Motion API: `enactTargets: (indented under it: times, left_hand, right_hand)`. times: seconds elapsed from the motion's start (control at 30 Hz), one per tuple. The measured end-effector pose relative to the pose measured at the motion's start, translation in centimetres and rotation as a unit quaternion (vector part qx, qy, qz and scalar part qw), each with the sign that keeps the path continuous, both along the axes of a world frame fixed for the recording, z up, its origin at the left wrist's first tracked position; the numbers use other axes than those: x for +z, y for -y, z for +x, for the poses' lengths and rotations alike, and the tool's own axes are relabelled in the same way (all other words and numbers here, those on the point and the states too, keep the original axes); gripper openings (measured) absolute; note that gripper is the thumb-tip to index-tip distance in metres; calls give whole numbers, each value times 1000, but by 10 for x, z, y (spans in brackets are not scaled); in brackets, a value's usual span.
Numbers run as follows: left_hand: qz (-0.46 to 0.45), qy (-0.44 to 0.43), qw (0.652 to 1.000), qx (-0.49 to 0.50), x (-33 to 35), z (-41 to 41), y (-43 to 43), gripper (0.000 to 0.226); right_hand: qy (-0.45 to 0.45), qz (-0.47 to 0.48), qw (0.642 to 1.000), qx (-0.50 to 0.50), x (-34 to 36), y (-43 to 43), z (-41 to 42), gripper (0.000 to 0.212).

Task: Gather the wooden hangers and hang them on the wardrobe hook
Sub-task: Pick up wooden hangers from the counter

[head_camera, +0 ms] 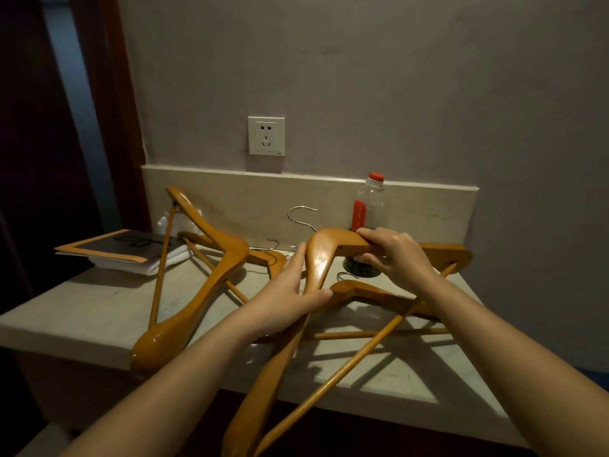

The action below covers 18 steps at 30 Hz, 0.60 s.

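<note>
Surface: pale stone counter [85,311] against a grey wall.
Held hanger [316,258]: lifted over the counter, one wooden arm poking off the near edge.
Left hand [293,291]: fingers wrapped round its near arm.
Right hand [392,255]: gripping its far arm from above.
Under it: another hanger [372,293] lying flat.
Left side: more hangers [204,278], one leaning up.
Behind: water bottle [369,206], folder [115,244] on towels, wall socket [266,135].

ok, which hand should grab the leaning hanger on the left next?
Left, probably. The left hand is nearer the leaning hanger; the right hand grips the held hanger on its far arm and would have to cross over.
</note>
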<state>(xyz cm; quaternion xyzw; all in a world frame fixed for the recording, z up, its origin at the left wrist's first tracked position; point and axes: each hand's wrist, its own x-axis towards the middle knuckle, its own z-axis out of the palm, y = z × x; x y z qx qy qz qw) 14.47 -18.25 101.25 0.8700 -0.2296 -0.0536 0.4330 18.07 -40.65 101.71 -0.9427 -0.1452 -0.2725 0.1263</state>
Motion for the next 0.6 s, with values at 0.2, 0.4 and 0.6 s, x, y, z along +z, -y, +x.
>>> enactTargets:
  times: [0.2,0.4,0.6]
  left_hand:
    - [-166,-71,983,-37,21,-35,-34,68]
    - [-308,-156,938,-34,32,-65,-93,39]
    - [-301,-103,948,-2,37,-84,-128,24]
  right_hand:
    - [44,36,997,45,35,-41,-25,46]
    - [72,39,992,101,48,-108,-31,44]
    - [44,72,992,89,53,-155,-49,45]
